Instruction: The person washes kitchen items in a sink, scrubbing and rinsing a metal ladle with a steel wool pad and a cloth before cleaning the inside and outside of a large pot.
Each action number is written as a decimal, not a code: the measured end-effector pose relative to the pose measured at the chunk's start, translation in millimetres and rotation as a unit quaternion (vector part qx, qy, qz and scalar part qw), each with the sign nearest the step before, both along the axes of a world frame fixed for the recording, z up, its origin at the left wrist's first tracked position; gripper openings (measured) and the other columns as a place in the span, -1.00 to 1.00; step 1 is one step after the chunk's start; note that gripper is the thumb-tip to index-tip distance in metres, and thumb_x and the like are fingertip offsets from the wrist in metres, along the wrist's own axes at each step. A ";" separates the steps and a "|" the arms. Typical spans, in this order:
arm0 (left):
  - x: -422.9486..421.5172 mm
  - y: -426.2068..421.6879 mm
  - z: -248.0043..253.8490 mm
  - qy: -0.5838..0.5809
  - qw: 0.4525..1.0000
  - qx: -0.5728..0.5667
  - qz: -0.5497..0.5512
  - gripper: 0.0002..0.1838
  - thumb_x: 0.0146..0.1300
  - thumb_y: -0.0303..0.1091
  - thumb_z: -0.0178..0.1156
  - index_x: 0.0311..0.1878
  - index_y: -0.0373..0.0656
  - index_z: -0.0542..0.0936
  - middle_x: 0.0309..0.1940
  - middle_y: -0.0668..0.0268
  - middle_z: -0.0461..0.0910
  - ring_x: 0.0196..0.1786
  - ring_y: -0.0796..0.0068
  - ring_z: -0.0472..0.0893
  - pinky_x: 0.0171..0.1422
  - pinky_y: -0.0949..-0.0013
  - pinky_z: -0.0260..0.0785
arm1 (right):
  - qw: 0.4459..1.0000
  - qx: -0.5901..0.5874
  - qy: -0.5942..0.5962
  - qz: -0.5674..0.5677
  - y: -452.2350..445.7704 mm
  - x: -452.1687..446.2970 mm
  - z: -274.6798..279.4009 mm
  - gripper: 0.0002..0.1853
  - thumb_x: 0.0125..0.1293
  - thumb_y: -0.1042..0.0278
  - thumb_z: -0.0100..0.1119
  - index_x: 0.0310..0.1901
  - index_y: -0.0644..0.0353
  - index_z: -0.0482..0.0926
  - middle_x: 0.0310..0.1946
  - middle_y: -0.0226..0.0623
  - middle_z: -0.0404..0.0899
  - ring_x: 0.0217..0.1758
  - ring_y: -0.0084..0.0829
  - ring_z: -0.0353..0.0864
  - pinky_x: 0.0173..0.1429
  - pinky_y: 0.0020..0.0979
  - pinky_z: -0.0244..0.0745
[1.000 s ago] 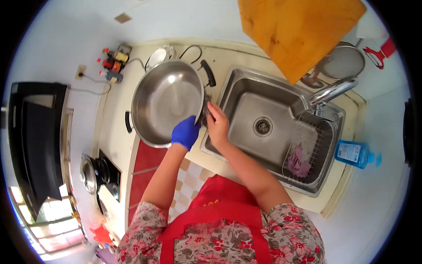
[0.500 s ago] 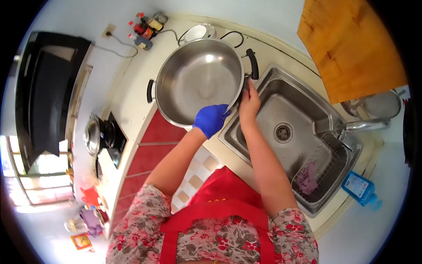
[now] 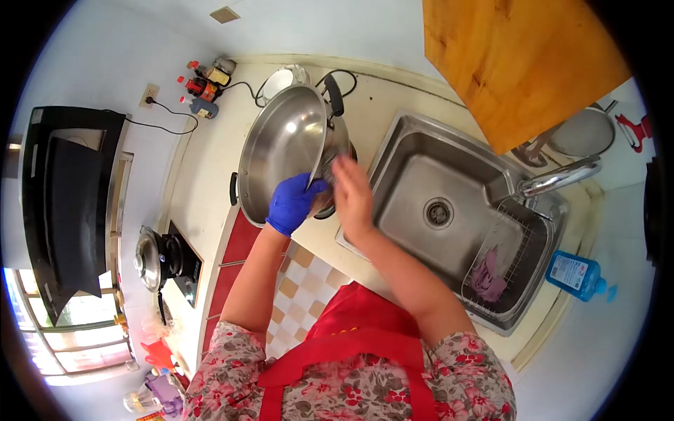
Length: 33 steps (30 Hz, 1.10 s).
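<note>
A wide stainless steel pot (image 3: 281, 144) with black handles is tilted on edge over the counter, its shiny inside turned to the left. My left hand (image 3: 291, 203), in a blue glove, is closed around the pot's near rim. My bare right hand (image 3: 352, 196) is up against the outer wall of the pot and blurred by motion. Between its fingers and the steel shows a dark grey, rough-looking pad (image 3: 328, 165), partly hidden. One black handle (image 3: 333, 95) sticks up at the far side, another black handle (image 3: 234, 189) at the left.
Right of the pot lies a steel sink (image 3: 435, 172) with a faucet (image 3: 562, 177), and a purple cloth (image 3: 489, 275) on a wire rack. A blue soap bottle (image 3: 572, 275) stands beside it. Sauce bottles (image 3: 202, 89) and a white bowl (image 3: 279, 85) are behind. A wooden cabinet (image 3: 519, 63) juts out overhead.
The pot has tilted further, its outer wall now facing right, and moved left in view. Both hands have gone left with it. My right hand has moved along the outside, away from the far handle.
</note>
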<state>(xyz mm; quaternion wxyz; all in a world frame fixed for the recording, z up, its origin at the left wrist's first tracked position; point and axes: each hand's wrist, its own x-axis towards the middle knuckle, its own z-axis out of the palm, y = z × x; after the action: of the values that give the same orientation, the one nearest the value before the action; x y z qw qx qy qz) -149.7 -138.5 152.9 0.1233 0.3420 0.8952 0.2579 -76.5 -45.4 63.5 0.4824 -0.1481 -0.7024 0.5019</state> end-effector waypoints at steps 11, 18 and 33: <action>-5.9 -4.3 9.4 -0.043 0.999 0.001 -0.031 -0.75 0.13 -0.19 0.10 -0.41 -0.22 0.54 -0.56 0.02 0.49 -0.47 0.02 0.49 -0.36 0.20 0.32 | 0.998 -0.051 -0.022 -0.037 9.4 -12.5 17.3 -0.66 0.12 0.66 -0.03 -0.03 0.25 0.50 -0.04 -0.04 0.48 0.09 -0.10 0.42 0.19 -0.26 0.29; -14.4 -14.2 2.1 -0.029 0.998 0.035 -0.053 -0.77 0.12 -0.23 0.11 -0.43 -0.21 0.54 -0.55 0.02 0.49 -0.48 0.04 0.48 -0.37 0.21 0.31 | 0.996 -0.069 -0.037 -0.029 43.8 -34.0 27.9 -0.66 0.06 0.65 0.03 -0.08 0.21 0.50 -0.09 -0.15 0.46 0.02 -0.11 0.39 0.12 -0.23 0.29; -11.0 -11.2 -1.3 -0.003 0.997 0.024 -0.075 -0.78 0.11 -0.23 0.15 -0.43 -0.21 0.55 -0.60 0.05 0.48 -0.54 0.11 0.47 -0.39 0.25 0.31 | 1.000 0.026 0.007 -0.013 24.2 -8.4 38.1 -0.66 -0.04 0.67 0.09 -0.16 0.19 0.53 -0.14 -0.19 0.47 -0.03 -0.12 0.40 0.08 -0.24 0.29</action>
<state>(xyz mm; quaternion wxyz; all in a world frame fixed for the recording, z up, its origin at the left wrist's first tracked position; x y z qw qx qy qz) -160.6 -149.8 151.6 0.1369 0.4102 0.8602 0.2702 -84.9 -21.3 101.6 0.4976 -0.1413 -0.7097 0.4783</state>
